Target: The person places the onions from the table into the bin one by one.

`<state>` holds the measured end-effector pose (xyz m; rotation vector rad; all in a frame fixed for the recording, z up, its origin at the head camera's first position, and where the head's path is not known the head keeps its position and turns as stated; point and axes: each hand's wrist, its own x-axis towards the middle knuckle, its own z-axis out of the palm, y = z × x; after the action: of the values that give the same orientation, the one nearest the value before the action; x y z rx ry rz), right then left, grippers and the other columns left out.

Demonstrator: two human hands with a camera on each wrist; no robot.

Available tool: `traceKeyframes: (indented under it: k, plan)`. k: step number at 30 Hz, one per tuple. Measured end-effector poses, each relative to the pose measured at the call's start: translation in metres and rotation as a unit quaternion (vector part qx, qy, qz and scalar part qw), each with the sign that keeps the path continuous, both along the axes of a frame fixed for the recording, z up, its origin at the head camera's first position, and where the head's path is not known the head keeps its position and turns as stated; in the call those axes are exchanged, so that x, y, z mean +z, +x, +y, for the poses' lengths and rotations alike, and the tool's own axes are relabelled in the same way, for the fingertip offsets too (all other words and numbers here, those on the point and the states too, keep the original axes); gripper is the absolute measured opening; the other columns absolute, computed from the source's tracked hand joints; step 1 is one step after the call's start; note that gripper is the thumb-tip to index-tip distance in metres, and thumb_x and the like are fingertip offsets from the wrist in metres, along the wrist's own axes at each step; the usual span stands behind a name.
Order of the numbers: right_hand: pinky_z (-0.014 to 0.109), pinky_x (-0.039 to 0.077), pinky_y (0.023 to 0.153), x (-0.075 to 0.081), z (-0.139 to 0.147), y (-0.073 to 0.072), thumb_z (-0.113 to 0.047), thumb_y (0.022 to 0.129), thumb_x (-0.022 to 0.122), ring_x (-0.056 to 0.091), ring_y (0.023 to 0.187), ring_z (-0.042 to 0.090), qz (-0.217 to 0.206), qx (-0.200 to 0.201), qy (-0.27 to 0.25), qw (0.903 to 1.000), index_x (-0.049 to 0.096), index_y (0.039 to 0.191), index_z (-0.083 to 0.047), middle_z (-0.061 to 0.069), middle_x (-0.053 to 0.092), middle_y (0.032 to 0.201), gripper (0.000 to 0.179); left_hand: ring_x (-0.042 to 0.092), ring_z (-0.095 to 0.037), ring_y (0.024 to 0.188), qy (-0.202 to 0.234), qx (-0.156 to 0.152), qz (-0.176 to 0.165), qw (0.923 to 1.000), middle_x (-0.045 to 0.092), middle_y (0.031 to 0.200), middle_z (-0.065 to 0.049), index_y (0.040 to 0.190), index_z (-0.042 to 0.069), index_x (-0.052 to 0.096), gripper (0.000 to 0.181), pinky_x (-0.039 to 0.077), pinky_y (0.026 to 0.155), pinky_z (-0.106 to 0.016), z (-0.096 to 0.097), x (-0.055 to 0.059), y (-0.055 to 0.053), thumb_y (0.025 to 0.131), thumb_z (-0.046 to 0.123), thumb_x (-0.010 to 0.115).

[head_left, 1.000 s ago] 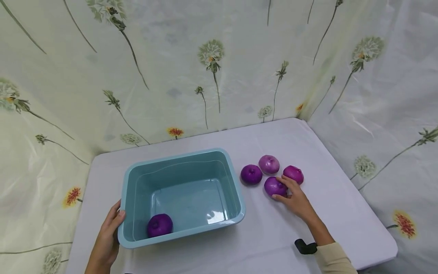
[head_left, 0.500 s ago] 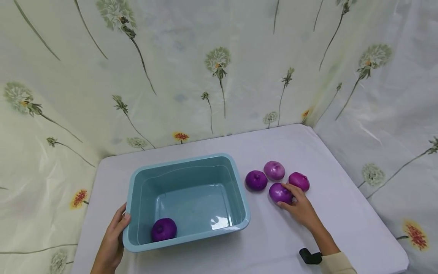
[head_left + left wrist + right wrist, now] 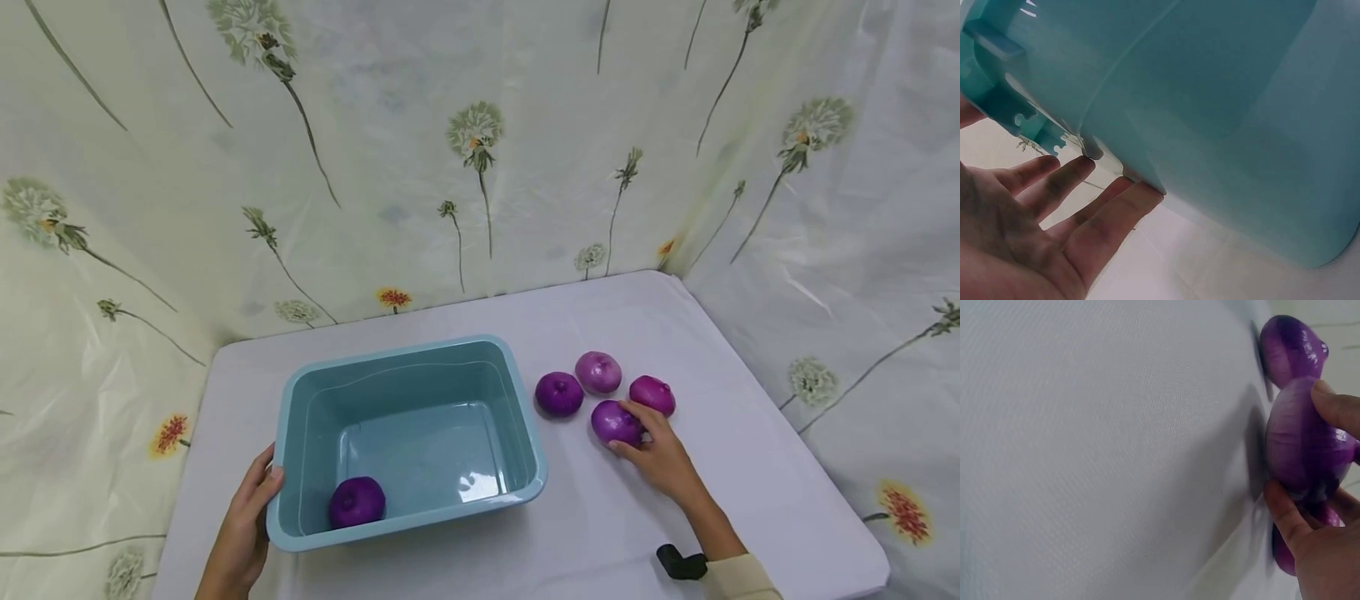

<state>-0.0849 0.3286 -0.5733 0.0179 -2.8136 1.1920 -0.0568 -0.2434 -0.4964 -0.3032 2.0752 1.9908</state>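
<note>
Pinching an onion (image 3: 615,422) between thumb and fingers, the right hand (image 3: 662,458) is near three more onions (image 3: 597,372) on the table (image 3: 780,508). Its shiny skin could perhaps slip, or the hand might roll another one. The left hand (image 3: 242,518) grips the tub (image 3: 405,379); an uneven pull might tilt it.

Five purple onions (image 3: 357,502) on show, folks! One sits inside the one blue basin (image 3: 420,387), towards half past seven from its centre, and four cluster on the one table (image 3: 600,517), towards half past two. Round the cluster's own dial we go: one at nine, one at twelve, one at three, one near five! Basin-centre clock again: one left hand (image 3: 242,517) at eight, one right hand (image 3: 662,460) at three, so two hands! And near four, one black object (image 3: 681,562), one beige sleeve (image 3: 742,577).
</note>
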Motion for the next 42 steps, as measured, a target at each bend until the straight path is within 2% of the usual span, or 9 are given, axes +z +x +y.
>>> traceKeyframes:
  k: [5, 10, 21, 23, 26, 29, 33, 36, 42]
  plan:
    - [0.061, 0.049, 0.092, 0.006, 0.001, 0.0, -0.013, 0.085, 0.079, 0.046, 0.129, 0.049, 0.004, 0.005, -0.002, 1.0, 0.047, 0.145, -0.005, 0.027, 0.04, 0.146, 0.068, 0.057, -0.009, 0.109, -0.003, 0.002, -0.004, 1.0, 0.044, 0.133, 0.007, 0.156, 0.017, 0.023, 0.058, 0.051, 0.085, -0.033, -0.001, -0.001, 0.001, 0.106, 0.042, 0.039]
    - [0.057, 0.052, 0.089, 0.022, 0.002, -0.002, -0.01, 0.084, 0.08, 0.05, 0.125, 0.049, 0.017, 0.018, 0.009, 0.9996, 0.048, 0.144, -0.005, 0.026, 0.042, 0.142, 0.068, 0.057, -0.009, 0.109, -0.008, -0.001, -0.001, 1.0, 0.048, 0.129, 0.011, 0.156, 0.015, 0.026, 0.057, 0.05, 0.085, -0.033, -0.001, 0.0, 0.001, 0.107, 0.042, 0.039]
    - [0.063, 0.047, 0.092, 0.084, -0.009, -0.034, -0.015, 0.087, 0.079, 0.047, 0.127, 0.052, 0.067, 0.084, 0.046, 0.9932, 0.047, 0.146, -0.008, 0.027, 0.04, 0.146, 0.067, 0.059, -0.011, 0.109, -0.019, 0.002, 0.005, 0.9998, 0.05, 0.13, 0.009, 0.154, 0.013, 0.032, 0.057, 0.051, 0.084, -0.035, -0.005, 0.0, 0.001, 0.106, 0.043, 0.039]
    - [0.057, 0.051, 0.092, 0.098, -0.012, -0.041, -0.015, 0.086, 0.079, 0.049, 0.127, 0.048, 0.074, 0.098, 0.052, 0.9911, 0.047, 0.146, -0.009, 0.025, 0.041, 0.147, 0.068, 0.058, -0.013, 0.111, -0.018, 0.001, 0.008, 0.9998, 0.049, 0.132, 0.006, 0.154, 0.014, 0.032, 0.057, 0.049, 0.086, -0.036, -0.005, 0.0, 0.0, 0.106, 0.042, 0.04]
    - [0.033, 0.057, 0.087, 0.118, -0.02, -0.054, -0.011, 0.085, 0.08, 0.054, 0.122, 0.039, 0.086, 0.123, 0.051, 0.9873, 0.047, 0.147, -0.01, 0.022, 0.042, 0.147, 0.07, 0.057, -0.015, 0.112, -0.016, 0.001, 0.011, 0.9998, 0.048, 0.135, 0.001, 0.154, 0.013, 0.033, 0.056, 0.048, 0.087, -0.038, -0.003, 0.0, -0.002, 0.106, 0.041, 0.04]
    - [0.015, 0.051, 0.082, 0.137, -0.031, -0.066, -0.012, 0.086, 0.079, 0.054, 0.116, 0.029, 0.089, 0.145, 0.046, 0.9843, 0.046, 0.148, -0.012, 0.017, 0.044, 0.147, 0.07, 0.056, -0.018, 0.111, -0.018, 0.002, 0.013, 0.9997, 0.045, 0.142, -0.011, 0.154, 0.012, 0.033, 0.056, 0.048, 0.086, -0.04, -0.003, 0.0, -0.002, 0.106, 0.041, 0.039]
    - [0.01, 0.047, 0.084, 0.16, -0.05, -0.079, -0.014, 0.088, 0.078, 0.052, 0.114, 0.023, 0.083, 0.177, 0.025, 0.9804, 0.045, 0.149, -0.014, 0.013, 0.044, 0.148, 0.069, 0.056, -0.022, 0.113, -0.017, 0.001, 0.011, 0.9998, 0.04, 0.149, -0.021, 0.155, 0.011, 0.032, 0.057, 0.049, 0.085, -0.04, -0.003, 0.0, -0.002, 0.106, 0.041, 0.038]
    - [0.01, 0.047, 0.086, 0.175, -0.069, -0.088, -0.016, 0.088, 0.078, 0.054, 0.116, 0.025, 0.081, 0.201, 0.017, 0.9761, 0.045, 0.149, -0.016, 0.012, 0.044, 0.148, 0.069, 0.054, -0.027, 0.117, -0.013, -0.003, 0.012, 0.9998, 0.039, 0.151, -0.022, 0.155, 0.011, 0.031, 0.058, 0.049, 0.086, -0.04, -0.003, 0.0, -0.002, 0.106, 0.041, 0.038]
    - [0.02, 0.052, 0.088, 0.202, -0.115, -0.106, -0.018, 0.087, 0.079, 0.055, 0.121, 0.027, 0.086, 0.265, -0.007, 0.9603, 0.046, 0.149, -0.02, 0.008, 0.043, 0.15, 0.07, 0.052, -0.037, 0.122, -0.018, -0.004, 0.029, 0.9994, 0.041, 0.151, -0.022, 0.155, 0.011, 0.032, 0.057, 0.051, 0.089, -0.045, -0.003, 0.002, -0.003, 0.105, 0.04, 0.039]
